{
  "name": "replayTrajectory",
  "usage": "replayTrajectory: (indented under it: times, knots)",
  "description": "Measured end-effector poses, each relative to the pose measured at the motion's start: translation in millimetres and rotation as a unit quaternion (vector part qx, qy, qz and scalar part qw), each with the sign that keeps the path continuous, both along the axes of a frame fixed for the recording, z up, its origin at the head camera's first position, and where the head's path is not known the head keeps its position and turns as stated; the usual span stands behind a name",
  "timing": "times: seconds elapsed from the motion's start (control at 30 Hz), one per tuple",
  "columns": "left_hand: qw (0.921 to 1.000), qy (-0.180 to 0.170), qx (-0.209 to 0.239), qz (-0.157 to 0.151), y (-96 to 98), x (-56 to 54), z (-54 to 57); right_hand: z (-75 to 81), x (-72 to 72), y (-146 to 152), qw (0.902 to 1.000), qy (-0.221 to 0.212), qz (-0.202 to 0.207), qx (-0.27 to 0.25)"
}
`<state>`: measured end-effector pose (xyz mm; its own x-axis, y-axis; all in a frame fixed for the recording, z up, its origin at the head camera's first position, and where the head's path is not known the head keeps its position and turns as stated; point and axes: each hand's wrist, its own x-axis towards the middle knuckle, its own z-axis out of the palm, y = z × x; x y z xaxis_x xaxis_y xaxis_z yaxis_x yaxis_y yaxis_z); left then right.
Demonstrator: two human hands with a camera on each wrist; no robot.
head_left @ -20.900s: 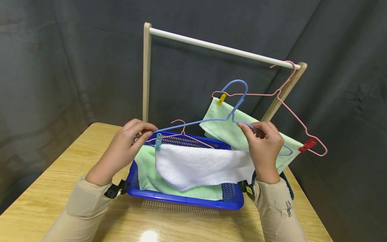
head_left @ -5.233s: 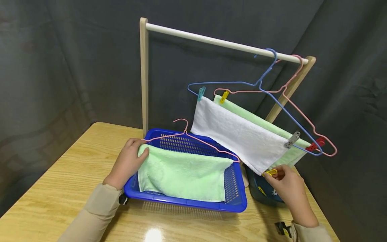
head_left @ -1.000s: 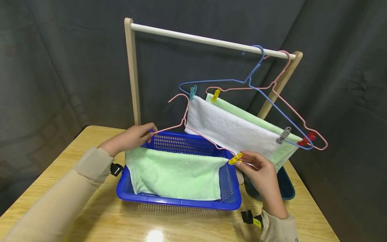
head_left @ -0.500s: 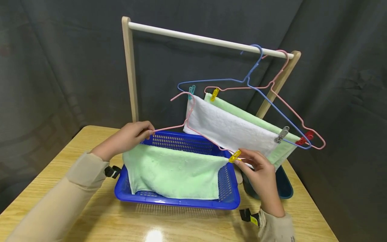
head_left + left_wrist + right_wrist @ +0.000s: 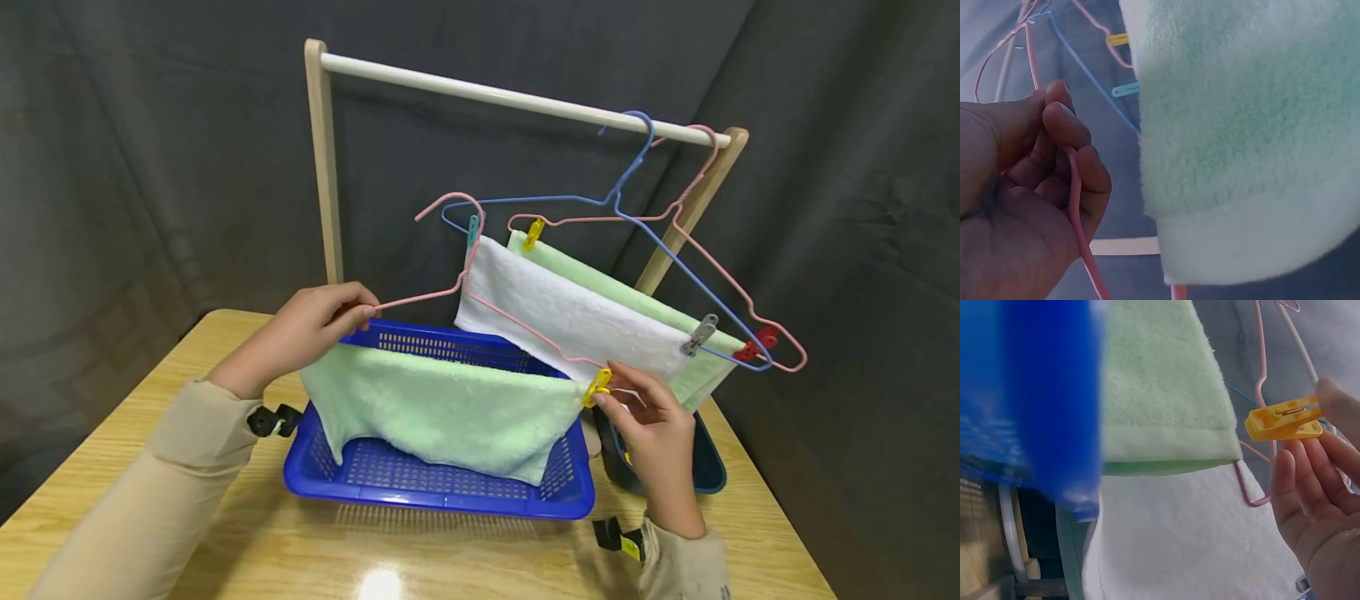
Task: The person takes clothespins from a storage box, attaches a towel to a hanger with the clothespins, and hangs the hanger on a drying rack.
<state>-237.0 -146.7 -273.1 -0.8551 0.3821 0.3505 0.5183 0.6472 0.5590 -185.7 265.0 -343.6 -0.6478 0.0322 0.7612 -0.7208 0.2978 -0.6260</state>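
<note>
A pink wire hanger [image 5: 429,297] is raised above the blue basket [image 5: 442,502], with a light green towel [image 5: 450,408] draped over its lower bar. The left hand [image 5: 300,333] pinches the hanger's left end; in the left wrist view the pink wire [image 5: 1076,200] runs through curled fingers. A yellow clothespin [image 5: 597,387] is pinched between the right hand's [image 5: 660,433] thumb and fingers, close to the towel's right corner. From the right wrist, the clothespin [image 5: 1282,419] appears beside the hanger wire and apart from the towel [image 5: 1166,400].
A drying rack with a white rail [image 5: 480,92] stands behind. From it hang a blue hanger [image 5: 540,199] with a clipped white towel [image 5: 570,308] and a pink hanger [image 5: 727,267] with a green towel [image 5: 701,387]. A dark bin [image 5: 708,458] stands right of the basket.
Earlier, the white towel on its blue hanger went up on the rail. The right hand brought the yellow clothespin from the bin. Lately both hands have raised the pink hanger and towel.
</note>
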Motion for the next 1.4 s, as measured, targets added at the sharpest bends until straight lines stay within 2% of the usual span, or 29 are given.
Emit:
replayTrajectory:
  times: [0.13,0.3,0.5,0.8,1.1,1.23,1.4]
  knots:
    - [0.9998,0.019,0.001,0.007,-1.4,3.2,6.4,3.5,2.5,-0.4,0.999,-0.01,0.01,-0.044]
    - [0.9989,0.045,0.002,0.011,-3.6,4.4,8.5,6.3,1.2,0.4,0.9983,-0.009,0.026,-0.05]
    - [0.9978,0.063,-0.001,0.019,-3.5,8.3,8.8,7.2,3.2,-1.7,0.996,0.001,0.024,-0.086]
    - [0.9962,0.084,-0.007,0.019,1.3,15.3,13.9,8.0,8.9,0.7,0.9889,-0.024,-0.004,-0.147]
    - [0.9968,0.076,-0.006,0.022,4.2,23.9,17.5,8.5,6.3,1.6,0.9748,0.023,0.078,-0.208]
    - [0.9963,0.084,-0.005,0.018,5.8,25.1,18.2,7.7,5.7,3.1,0.9699,0.028,0.096,-0.222]
    - [0.9961,0.087,-0.004,0.013,8.7,26.5,18.5,7.1,5.1,5.2,0.9704,0.034,0.103,-0.216]
